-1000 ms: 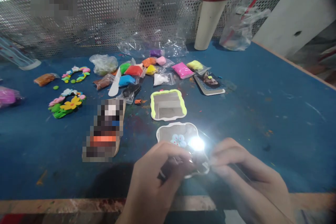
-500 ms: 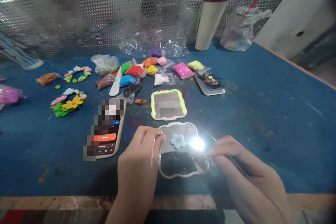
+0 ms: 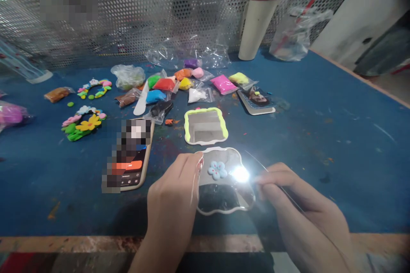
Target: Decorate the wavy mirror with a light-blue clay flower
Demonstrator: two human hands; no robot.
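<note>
The workpiece, a hand mirror with a scalloped white frame (image 3: pixel 226 200), lies on the blue tabletop (image 3: pixel 358 170) near its front edge, between the two hands. A light-blue, five-petalled flower with red dots (image 3: pixel 217 170) sits in the upper left part of the mirror area. A clear plastic film (image 3: pixel 224 190) extends across the mirror (whether the flower is under or over it cannot be told).

The left hand (image 3: pixel 174 190) has its fingers pressed together, pinching the film's edge at the mirror's upper left side; the thumb is mostly hidden. The right hand (image 3: pixel 299 204) pinches the film between thumb and index finger, just beside the mirror's right side. A bright glare (image 3: pixel 241 174) obscures the glass there.

Directly behind lies a second mirror, white-framed with a neon-yellow border (image 3: pixel 206 126). A smartphone in a beige case (image 3: pixel 134 160) lies left of the left hand.
</note>
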